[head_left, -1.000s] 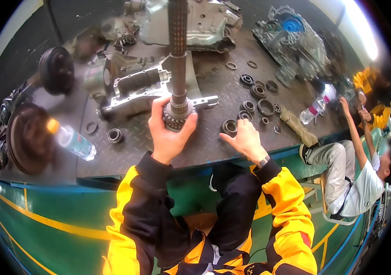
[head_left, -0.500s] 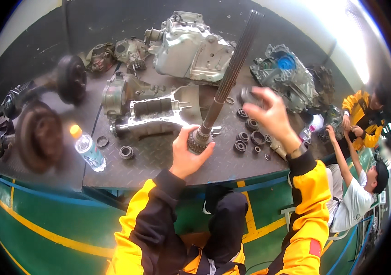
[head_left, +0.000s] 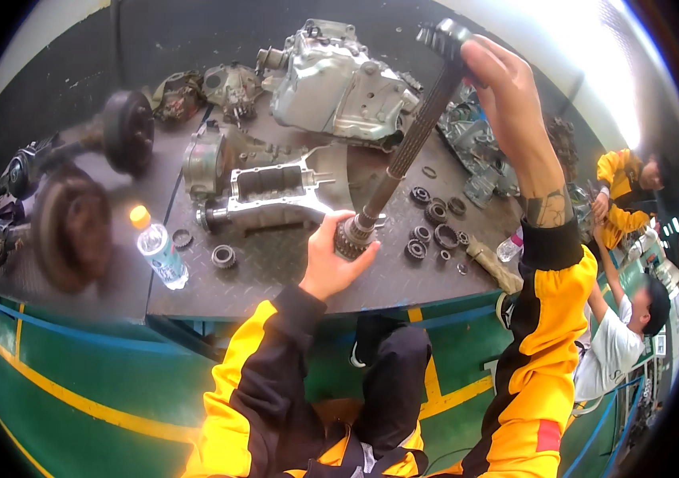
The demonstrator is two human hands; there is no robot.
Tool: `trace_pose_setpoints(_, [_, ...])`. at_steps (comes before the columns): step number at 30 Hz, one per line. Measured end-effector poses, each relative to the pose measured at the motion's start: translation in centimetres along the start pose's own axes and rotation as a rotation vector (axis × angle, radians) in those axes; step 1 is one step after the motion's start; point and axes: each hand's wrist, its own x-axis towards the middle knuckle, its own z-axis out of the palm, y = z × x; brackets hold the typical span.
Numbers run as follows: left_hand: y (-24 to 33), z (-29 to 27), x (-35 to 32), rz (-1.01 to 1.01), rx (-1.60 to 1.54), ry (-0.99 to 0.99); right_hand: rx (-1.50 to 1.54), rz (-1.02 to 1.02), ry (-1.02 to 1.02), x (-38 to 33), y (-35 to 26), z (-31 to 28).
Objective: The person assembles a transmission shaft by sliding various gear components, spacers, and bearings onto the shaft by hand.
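Observation:
My left hand [head_left: 333, 261] is wrapped round the geared lower end of a long splined shaft [head_left: 415, 143], which stands tilted, its top leaning away to the right. At the shaft's upper end my right hand [head_left: 503, 84] grips a dark toothed gear [head_left: 445, 37]. The gear sits at the shaft's tip; whether the shaft has entered its bore I cannot tell. On the table right of the shaft lie several loose gears and rings [head_left: 435, 212]. Left of my left hand rests an open metal housing [head_left: 276, 187].
The dark metal table [head_left: 276, 279] also bears a large silver gearbox casing [head_left: 335, 80], a water bottle [head_left: 158, 251], a small gear [head_left: 223, 256] and an axle with drums [head_left: 126, 131]. At the right are more castings [head_left: 475, 147], a bottle [head_left: 509, 245] and two people [head_left: 622, 334].
My right hand has risen from above the loose gears to the shaft's top, carrying the gear there. My left hand keeps its hold on the shaft's lower end.

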Motion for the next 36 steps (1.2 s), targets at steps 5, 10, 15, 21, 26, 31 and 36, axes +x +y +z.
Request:
trace_pose_setpoints(5, [-0.7,-0.1,0.1,-0.06,0.02,0.03,-0.1,0.11,-0.279,-3.4,1.1,2.6])
trace_pose_setpoints(10, [-1.1,-0.1,0.2,-0.047,0.051,0.019,-0.015,0.071,-0.367,-8.0,6.3,5.4])
trace_pose_setpoints(15, [-1.1,-0.3,0.4,-0.037,-0.012,0.04,-0.073,0.112,-0.452,-10.8,8.6,7.1])
trace_pose_setpoints(21, [-1.6,-0.4,0.1,-0.066,-0.005,0.041,-0.003,0.192,-0.521,-11.2,9.3,7.2])
trace_pose_setpoints(26, [-1.3,-0.3,0.0,-0.042,0.019,0.031,-0.017,0.189,-0.578,-10.5,9.7,6.4])
trace_pose_setpoints(31, [-1.7,-0.6,0.0,-0.091,-0.037,-0.034,-0.169,0.074,-0.527,-11.5,9.0,7.2])
trace_pose_setpoints(36, [-2.1,-0.2,-0.4,-0.098,-0.198,-0.046,-0.164,0.062,-0.451,-12.1,9.1,7.4])
